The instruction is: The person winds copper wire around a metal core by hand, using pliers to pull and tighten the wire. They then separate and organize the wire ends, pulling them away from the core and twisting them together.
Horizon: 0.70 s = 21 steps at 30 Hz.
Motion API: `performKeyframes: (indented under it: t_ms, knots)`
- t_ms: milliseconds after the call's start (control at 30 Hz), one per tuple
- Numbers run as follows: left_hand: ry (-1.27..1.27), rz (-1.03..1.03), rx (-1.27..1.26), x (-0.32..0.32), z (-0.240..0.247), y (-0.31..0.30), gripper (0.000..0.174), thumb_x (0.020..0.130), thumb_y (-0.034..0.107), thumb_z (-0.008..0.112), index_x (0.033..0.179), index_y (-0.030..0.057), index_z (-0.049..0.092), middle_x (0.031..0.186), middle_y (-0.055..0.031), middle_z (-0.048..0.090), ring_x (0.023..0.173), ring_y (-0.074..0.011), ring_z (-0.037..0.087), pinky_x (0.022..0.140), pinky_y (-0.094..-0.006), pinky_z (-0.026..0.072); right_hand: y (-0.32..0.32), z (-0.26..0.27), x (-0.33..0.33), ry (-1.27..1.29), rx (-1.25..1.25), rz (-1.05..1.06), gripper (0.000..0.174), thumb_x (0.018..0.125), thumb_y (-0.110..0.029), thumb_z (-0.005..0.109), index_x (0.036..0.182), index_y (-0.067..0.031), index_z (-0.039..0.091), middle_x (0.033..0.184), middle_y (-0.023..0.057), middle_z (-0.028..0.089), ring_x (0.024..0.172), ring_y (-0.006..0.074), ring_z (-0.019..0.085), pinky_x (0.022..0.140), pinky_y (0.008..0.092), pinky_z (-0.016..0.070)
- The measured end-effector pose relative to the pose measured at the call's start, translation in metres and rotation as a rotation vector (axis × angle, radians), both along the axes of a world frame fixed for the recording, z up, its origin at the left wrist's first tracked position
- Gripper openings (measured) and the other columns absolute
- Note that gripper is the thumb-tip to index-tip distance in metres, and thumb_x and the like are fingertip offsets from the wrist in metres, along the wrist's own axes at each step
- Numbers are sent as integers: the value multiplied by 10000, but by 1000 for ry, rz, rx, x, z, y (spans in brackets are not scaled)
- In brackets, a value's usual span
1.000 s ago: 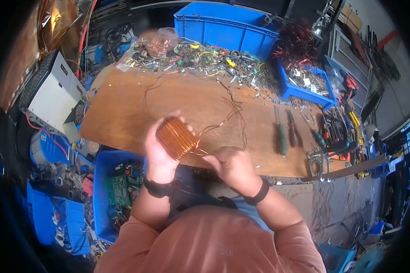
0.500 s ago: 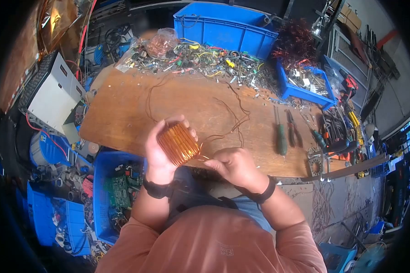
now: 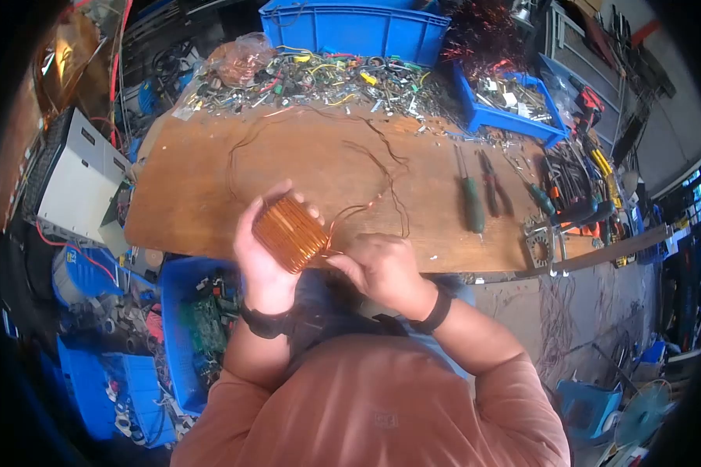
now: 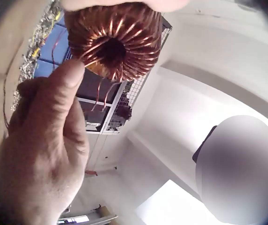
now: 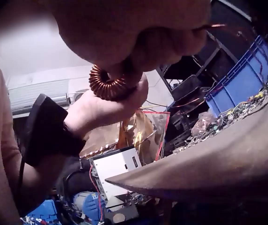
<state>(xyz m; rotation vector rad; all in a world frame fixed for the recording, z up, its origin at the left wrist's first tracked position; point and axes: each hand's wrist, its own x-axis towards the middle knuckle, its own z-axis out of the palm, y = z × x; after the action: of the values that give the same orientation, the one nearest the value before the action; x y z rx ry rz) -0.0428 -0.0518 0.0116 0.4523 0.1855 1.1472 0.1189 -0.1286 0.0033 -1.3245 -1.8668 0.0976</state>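
Note:
A ring-shaped coil (image 3: 290, 235) of copper wire is gripped in my left hand (image 3: 263, 261), over the near edge of the table. Thick turns wrap the ring, and its dark centre hole shows in the left wrist view on the coil (image 4: 111, 50). Between thumb and curled fingers, my right hand (image 3: 389, 268) pinches a copper wire (image 3: 333, 253) that comes off the coil, close to its right side. From there long loose wire (image 3: 387, 156) trails in bent loops across the tabletop.
The wooden table (image 3: 187, 171) carries a heap of small scrap (image 3: 331, 86) along its back. To the right lie a green-handled screwdriver (image 3: 472, 204) and pliers (image 3: 494, 183). Blue bins (image 3: 358, 35) stand behind; another blue bin (image 3: 181, 342) with circuit boards is at lower left.
The head view has shifted, so the table sits higher in it. The coil tipped slightly in my left hand and turned back. The trailing wire has shifted on the table; both grips stay.

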Motion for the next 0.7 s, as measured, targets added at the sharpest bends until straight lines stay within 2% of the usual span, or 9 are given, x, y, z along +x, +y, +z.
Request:
performKeyframes:
  t_ms: [233, 367, 467, 567, 700]
  knots:
    - [57, 126, 10, 8, -2, -2, 447, 951, 323, 383, 1158, -28, 566, 966, -145, 596, 870, -291, 573, 801, -436, 471, 6, 7, -17, 72, -93, -113, 241, 810, -225, 694, 650, -57, 628, 626, 152, 588, 576, 349, 591, 519, 426, 470]
    - [12, 89, -10, 11, -2, -4, 431, 951, 304, 386, 1157, -30, 565, 973, -148, 599, 889, -299, 575, 804, -440, 481, 4, 13, -15, 165, -195, -114, 187, 823, -213, 681, 784, -37, 631, 661, 176, 612, 624, 376, 612, 556, 436, 491]
    - [-5, 39, -28, 12, -6, -4, 411, 949, 293, 392, 1137, -21, 578, 993, -150, 602, 919, -317, 579, 814, -445, 488, 1, 22, -11, 201, -305, -162, 221, 823, -224, 689, 911, -34, 620, 694, 176, 632, 657, 375, 630, 579, 434, 501]
    - [-19, -12, -26, 10, -6, 1, 394, 952, 289, 398, 1111, -16, 592, 992, -151, 601, 923, -324, 576, 825, -449, 480, -3, 20, -5, 185, -288, -80, 289, 820, -245, 698, 997, -37, 605, 729, 161, 650, 674, 369, 644, 588, 430, 508]
    - [-14, -63, 36, -5, 2, 4, 376, 949, 294, 417, 1068, -2, 617, 987, -148, 595, 903, -324, 564, 799, -444, 463, -8, 20, 23, 9, -223, 131, 283, 823, -322, 676, 870, -47, 630, 726, 162, 632, 688, 373, 620, 607, 454, 496]
